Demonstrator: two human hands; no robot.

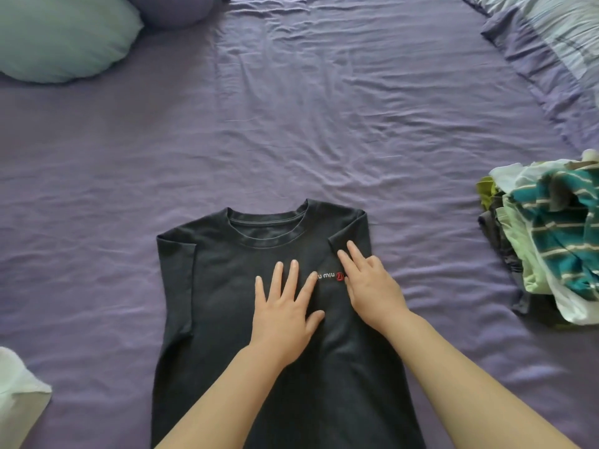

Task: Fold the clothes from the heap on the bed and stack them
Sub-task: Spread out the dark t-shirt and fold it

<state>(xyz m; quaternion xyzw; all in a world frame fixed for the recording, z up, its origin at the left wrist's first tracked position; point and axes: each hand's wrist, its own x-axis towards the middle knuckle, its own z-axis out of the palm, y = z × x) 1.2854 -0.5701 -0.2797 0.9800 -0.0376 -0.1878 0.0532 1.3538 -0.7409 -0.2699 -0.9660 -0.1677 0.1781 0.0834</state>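
A wrinkled purple bedsheet (291, 108) covers the whole bed and serves as the landmark for everything else. At its far left corner lies a pale mint-green pillow (61, 37), with a purple pillow (171, 8) touching its right side at the sheet's top edge. At the far right corner of the sheet sits a pillow in a blue-and-white striped case (557, 30), whose purple border lies flat on the sheet along its near side.

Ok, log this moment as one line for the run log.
shirt flat on bed, sleeves folded in | left hand flat on chest | right hand at right sleeve | heap waiting
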